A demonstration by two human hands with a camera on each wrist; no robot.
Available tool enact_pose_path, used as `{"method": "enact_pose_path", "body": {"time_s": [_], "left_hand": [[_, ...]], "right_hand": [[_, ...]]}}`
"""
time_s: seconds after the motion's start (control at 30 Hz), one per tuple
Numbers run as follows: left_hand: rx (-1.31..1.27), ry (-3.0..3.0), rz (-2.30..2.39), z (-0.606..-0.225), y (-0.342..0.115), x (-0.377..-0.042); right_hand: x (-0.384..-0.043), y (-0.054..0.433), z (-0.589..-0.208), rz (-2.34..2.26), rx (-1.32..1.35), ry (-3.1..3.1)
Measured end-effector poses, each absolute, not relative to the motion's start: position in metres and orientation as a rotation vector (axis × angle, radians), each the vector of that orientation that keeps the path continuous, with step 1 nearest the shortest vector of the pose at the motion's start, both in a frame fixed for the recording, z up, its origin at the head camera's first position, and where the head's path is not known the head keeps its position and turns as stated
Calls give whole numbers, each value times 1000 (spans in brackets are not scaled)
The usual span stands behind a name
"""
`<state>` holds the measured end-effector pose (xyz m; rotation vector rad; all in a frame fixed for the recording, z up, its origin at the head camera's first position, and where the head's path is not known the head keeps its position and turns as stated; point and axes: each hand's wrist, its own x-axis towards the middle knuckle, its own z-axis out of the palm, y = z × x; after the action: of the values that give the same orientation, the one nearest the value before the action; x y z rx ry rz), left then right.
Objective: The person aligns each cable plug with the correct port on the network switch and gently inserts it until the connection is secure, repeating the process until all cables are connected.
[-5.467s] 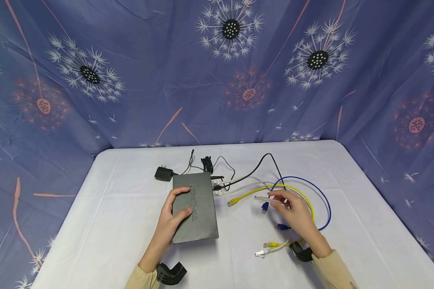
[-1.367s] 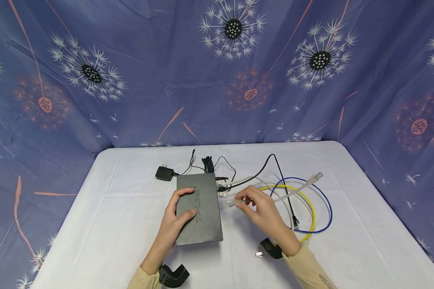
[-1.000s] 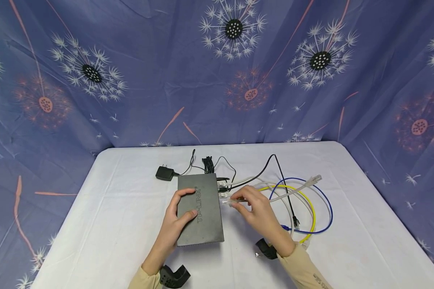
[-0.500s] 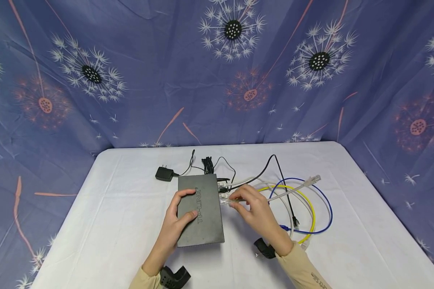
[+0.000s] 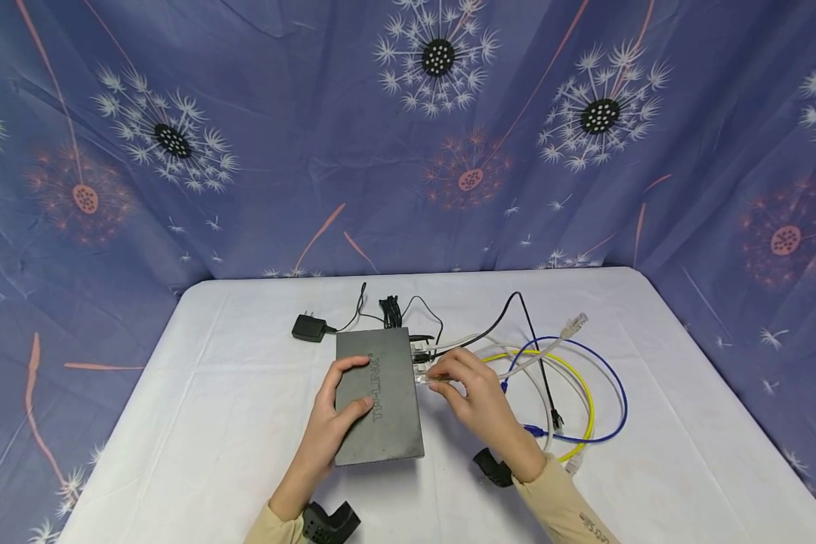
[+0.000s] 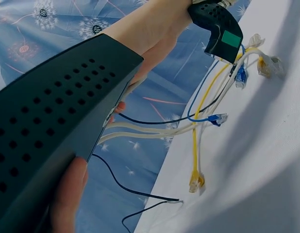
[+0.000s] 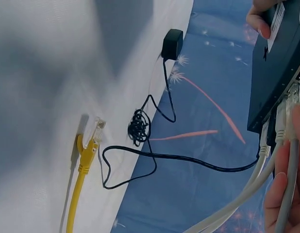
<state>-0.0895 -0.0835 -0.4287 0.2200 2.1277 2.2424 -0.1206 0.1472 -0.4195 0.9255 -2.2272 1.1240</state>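
My left hand [image 5: 329, 412] grips a black TP-LINK network switch [image 5: 387, 434], thumb and fingers over its top face in the head view. My right hand [image 5: 483, 400] pinches a grey network cable [image 5: 547, 351] close behind its clear plug, which sits right at the port side of the switch. The cable's other plug [image 5: 574, 325] sticks up to the right of the hand. In the right wrist view, white cables [image 7: 244, 191] and a black one run from neighbouring ports, beside the right fingers [image 7: 275, 194]. The ports themselves are mostly hidden behind plugs and fingers.
A black power adapter [image 5: 309, 327] with a coiled cord [image 5: 391, 310] lies behind the switch. To the right, yellow [image 5: 588, 393] and blue [image 5: 622, 385] network cables loop over the white tablecloth [image 5: 231, 423]. A patterned blue curtain [image 5: 279, 189] hangs behind the table.
My right hand has carried the grey cable left from the other cables to the switch's port side, its plug ending at the ports. The switch has shifted slightly right in the left hand.
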Motion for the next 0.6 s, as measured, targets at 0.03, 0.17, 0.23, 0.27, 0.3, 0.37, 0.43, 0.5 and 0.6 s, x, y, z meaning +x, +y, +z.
{"method": "enact_pose_path", "body": {"time_s": [0.03, 0.17, 0.23, 0.27, 0.3, 0.37, 0.43, 0.5, 0.6], "left_hand": [[224, 2129, 2243, -429, -83, -90], [233, 2133, 2243, -429, -83, -90], [239, 2139, 2235, -429, -83, -90], [241, 2143, 2230, -429, -83, -90], [245, 2148, 2224, -429, -83, -90], [253, 2157, 2210, -428, -83, -91], [249, 2162, 2202, -428, -83, -90], [245, 2164, 2195, -428, -83, -90], [233, 2166, 2187, -427, -83, -90]], "right_hand": [[-121, 147, -420, 1131, 928, -2216], [-121, 146, -421, 1147, 942, -2190], [-122, 146, -422, 1159, 949, -2177], [-122, 146, -422, 1162, 948, -2174], [-122, 146, -422, 1165, 948, -2166], [-122, 145, -422, 1162, 950, -2145], [-122, 144, -422, 1157, 946, -2127], [-123, 143, -423, 1147, 944, -2106], [-123, 142, -423, 1147, 941, -2083]]}}
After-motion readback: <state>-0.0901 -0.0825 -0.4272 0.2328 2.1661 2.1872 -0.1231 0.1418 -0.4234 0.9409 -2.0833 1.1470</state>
